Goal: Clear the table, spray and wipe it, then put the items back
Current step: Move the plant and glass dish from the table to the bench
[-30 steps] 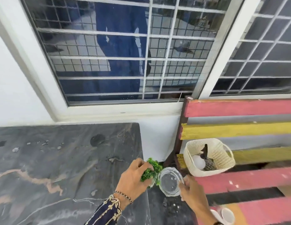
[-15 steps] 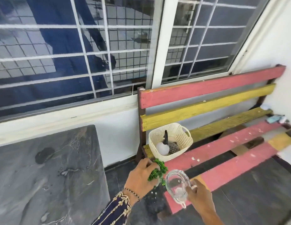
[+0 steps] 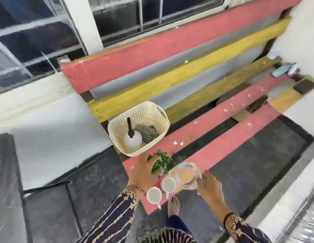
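My left hand (image 3: 144,171) grips a small green artificial plant (image 3: 160,163) just above the front pink slat of the bench (image 3: 222,149). My right hand (image 3: 208,186) holds a clear glass jug (image 3: 187,176) by its right side, low over the same slat. Two white cups (image 3: 168,184) (image 3: 154,195) stand on the slat between my hands. Behind them a cream plastic basket (image 3: 152,109) sits on the bench seat, holding a white spray bottle (image 3: 132,139) with a black nozzle and a dark patterned cloth (image 3: 147,132). Only the dark marble table's edge (image 3: 5,181) shows at the far left.
The bench has pink and yellow slats with gaps onto a dark tiled floor (image 3: 93,186). A barred window (image 3: 38,37) and white wall stand behind it. A light blue item (image 3: 282,70) lies at the bench's far right end. My bare foot (image 3: 173,206) is below the slat.
My view has swung right, from the table to the bench. Both hands carried the plant and the jug across and lowered them to the front slat beside the two cups.
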`<state>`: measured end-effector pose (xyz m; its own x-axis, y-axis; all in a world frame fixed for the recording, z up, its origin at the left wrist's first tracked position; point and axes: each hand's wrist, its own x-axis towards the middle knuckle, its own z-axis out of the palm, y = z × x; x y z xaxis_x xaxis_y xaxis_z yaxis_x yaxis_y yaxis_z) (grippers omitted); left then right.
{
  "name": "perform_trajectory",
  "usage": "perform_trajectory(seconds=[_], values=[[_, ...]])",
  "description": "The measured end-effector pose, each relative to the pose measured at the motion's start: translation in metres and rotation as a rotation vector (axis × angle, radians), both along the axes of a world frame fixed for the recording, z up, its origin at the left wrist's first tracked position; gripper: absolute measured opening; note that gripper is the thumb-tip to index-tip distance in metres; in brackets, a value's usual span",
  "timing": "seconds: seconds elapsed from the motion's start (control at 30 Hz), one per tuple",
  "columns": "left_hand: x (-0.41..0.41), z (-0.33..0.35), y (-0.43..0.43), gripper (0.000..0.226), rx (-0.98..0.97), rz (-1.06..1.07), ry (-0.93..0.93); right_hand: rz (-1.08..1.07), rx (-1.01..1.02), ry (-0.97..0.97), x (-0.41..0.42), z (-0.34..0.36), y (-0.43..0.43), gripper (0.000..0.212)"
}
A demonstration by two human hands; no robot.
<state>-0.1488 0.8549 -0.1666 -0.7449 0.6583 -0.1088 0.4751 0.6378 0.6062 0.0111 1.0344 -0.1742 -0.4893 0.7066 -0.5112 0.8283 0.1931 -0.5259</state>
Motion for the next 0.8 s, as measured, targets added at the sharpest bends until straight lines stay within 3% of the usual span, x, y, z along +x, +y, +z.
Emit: perform_trajectory(seconds=[0.3, 0.8], values=[[-0.027, -0.082, 0.117, 0.028, -0.007, 0.011, -0.026, -0.090, -0.013, -0.079, -0.023, -0.087, 0.098, 0.011], [-0.062, -0.132, 0.196, 0.026, 0.013, 0.025, -0.010, -0.101, -0.050, -0.134, -0.028, -0.153, 0.155, 0.019]])
